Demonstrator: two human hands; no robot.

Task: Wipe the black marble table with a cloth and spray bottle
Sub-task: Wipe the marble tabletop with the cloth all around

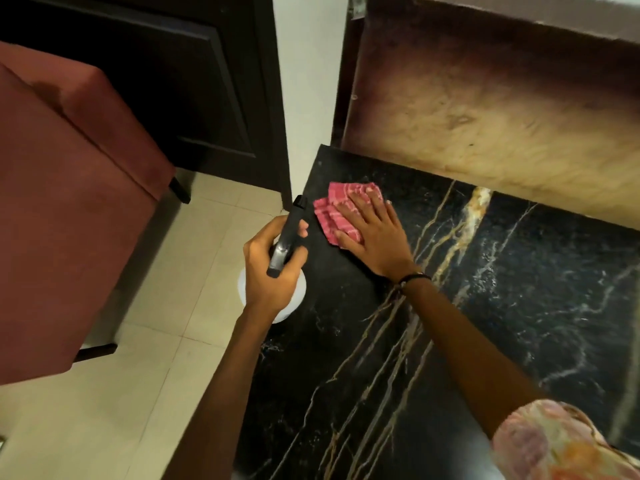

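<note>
Our right hand [374, 237] lies flat, fingers straight, pressing the pink cloth [341, 211] onto the black marble table [485, 306] near its 11 o'clock corner. At its 9 o'clock our left hand [273, 268] grips the spray bottle [289, 237] over the table's edge. Farther toward 9 stands a red chair [69, 202] on the tiled floor [156, 341]; a white wall [308, 81] rises at 12.

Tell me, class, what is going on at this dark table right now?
A person is cleaning a black marble table. The right hand presses flat on a folded pink checked cloth near the table's far left corner. The left hand grips a spray bottle with a black head and white body, held at the table's left edge, above the tiled floor. A red upholstered seat stands to the left.
</note>
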